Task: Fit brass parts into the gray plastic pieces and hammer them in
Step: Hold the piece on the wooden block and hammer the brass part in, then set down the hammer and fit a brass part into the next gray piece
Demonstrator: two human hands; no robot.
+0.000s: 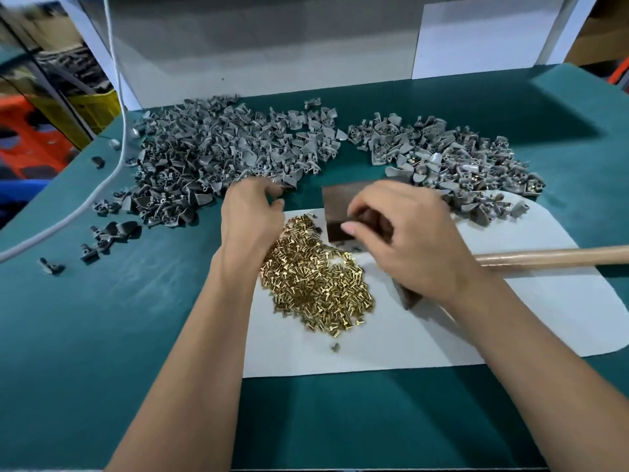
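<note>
A big heap of gray plastic pieces (218,155) lies at the back left, and a second heap with brass fitted (469,172) at the back right. Brass parts (316,281) are piled on a white sheet (340,352). My left hand (250,219) reaches to the near edge of the left heap, its fingers curled around a gray piece (288,188). My right hand (405,240) hovers with curled fingers over a dark metal block (340,202); whether it pinches anything is hidden. A hammer's wooden handle (551,256) runs off to the right, with its dark head (406,296) under my right wrist.
The green table (136,318) carries a few stray gray pieces (112,233) at the left. A white cord (102,185) curves across the left side. A white-walled box (258,46) stands open at the back. Crates sit beyond the table's left edge.
</note>
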